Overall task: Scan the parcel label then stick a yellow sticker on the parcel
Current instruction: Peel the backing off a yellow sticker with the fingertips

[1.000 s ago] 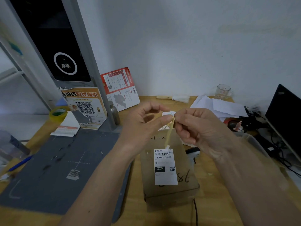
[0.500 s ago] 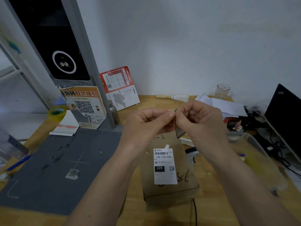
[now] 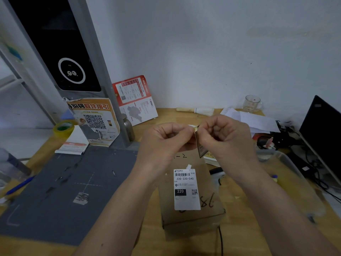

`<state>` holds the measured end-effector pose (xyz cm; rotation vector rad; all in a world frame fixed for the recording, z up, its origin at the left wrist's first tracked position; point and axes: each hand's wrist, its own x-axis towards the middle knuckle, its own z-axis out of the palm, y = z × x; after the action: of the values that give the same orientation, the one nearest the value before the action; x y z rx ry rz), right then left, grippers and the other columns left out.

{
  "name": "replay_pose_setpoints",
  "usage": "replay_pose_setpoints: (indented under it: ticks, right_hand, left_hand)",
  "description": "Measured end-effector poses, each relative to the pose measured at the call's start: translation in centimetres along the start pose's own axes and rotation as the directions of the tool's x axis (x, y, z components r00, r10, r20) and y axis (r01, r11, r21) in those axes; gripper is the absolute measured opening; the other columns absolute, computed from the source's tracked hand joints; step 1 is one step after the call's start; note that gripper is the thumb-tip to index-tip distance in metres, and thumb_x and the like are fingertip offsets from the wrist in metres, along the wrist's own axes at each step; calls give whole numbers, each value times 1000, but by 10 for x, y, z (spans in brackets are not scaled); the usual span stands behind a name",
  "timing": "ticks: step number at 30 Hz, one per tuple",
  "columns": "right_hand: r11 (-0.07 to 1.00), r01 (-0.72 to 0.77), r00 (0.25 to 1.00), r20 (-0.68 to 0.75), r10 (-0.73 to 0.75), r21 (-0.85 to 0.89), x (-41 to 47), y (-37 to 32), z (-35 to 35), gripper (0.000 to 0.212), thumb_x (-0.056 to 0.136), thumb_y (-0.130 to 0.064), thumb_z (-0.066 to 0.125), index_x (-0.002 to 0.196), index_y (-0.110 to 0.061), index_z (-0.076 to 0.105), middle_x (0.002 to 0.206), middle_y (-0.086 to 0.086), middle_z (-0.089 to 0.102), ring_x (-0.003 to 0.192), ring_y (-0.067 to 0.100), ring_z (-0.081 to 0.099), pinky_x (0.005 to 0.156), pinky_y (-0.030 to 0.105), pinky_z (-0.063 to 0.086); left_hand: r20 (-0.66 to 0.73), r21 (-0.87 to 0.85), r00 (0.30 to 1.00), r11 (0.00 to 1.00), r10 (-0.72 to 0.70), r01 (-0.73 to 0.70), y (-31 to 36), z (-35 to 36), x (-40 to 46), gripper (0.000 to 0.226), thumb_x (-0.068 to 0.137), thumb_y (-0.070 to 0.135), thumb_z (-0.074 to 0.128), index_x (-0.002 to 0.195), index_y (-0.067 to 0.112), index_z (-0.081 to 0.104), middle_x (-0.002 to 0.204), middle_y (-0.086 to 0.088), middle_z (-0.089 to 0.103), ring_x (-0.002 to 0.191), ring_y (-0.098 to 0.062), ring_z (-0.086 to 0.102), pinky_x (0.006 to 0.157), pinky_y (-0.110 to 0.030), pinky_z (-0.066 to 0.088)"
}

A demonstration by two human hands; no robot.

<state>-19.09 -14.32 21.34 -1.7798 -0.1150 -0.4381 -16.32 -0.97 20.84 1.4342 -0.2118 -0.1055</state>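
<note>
Two bare hands meet above a wooden desk [image 3: 239, 228]. The left hand [image 3: 164, 143] and the right hand [image 3: 225, 139] are both curled, thumb and fingertips pressed together on a small sticker sheet [image 3: 200, 146], which hangs down between them. A bit of yellow shows at the top where the fingertips meet. Whether a sticker has come free of the sheet cannot be told.

Just below the hands, a brown cardboard parcel [image 3: 191, 215] lies flat on the desk. A white label [image 3: 186, 189] with a barcode and the number 220 is stuck on its top face. To the left lies a grey mat [image 3: 64, 191]. A roll of yellow tape [image 3: 63, 128] sits at the far left, and a glass cup [image 3: 251, 104] stands by the wall.
</note>
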Motion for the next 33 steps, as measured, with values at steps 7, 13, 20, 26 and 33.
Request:
replay_pose_setpoints:
  ticks: [7,13,20,26,33]
  right_hand:
    - [998,-48,999,3,48,50,2,1,-2,9,81,3,61,74,-1,64,62,7,62,54,11,56,53,20,49]
    - [998,-41,999,36,39,55,4,2,-4,10,80,5,60,73,0,63,60,6,61,53,11,55,51,17,47]
    - [994,-68,994,92,61,82,4,1,-5,9,82,6,59,73,6,61,56,5,55,47,5,49,48,13,41]
    - [971,-169,982,111,152,169,3,-1,-4,15,86,3,56,72,-1,61,44,-6,49,38,3,41,41,13,35]
    - [966,-172,984,74,160,193,2,-1,-4,16,87,-1,57,72,-5,61,44,-6,50,38,4,41,41,15,36]
  left_hand:
    - [0,23,997,997,73,-73,-5,1,0,6,80,7,69,79,9,76,74,-8,75,70,-19,72,72,-32,61]
    - [11,18,999,999,41,-41,-6,-1,3,6,79,7,70,78,9,76,74,-9,75,71,-21,72,75,-36,60]
    - [16,48,999,998,31,-32,-7,0,4,9,84,7,66,81,2,73,74,-9,73,70,-20,71,75,-36,60]
    - [15,55,999,998,36,-36,-7,3,3,16,90,8,60,78,3,70,74,-12,71,73,-24,69,80,-43,59]
    - [41,-41,999,999,4,-2,-7,2,0,12,84,12,65,84,4,74,85,-18,73,80,-26,71,78,-35,59]
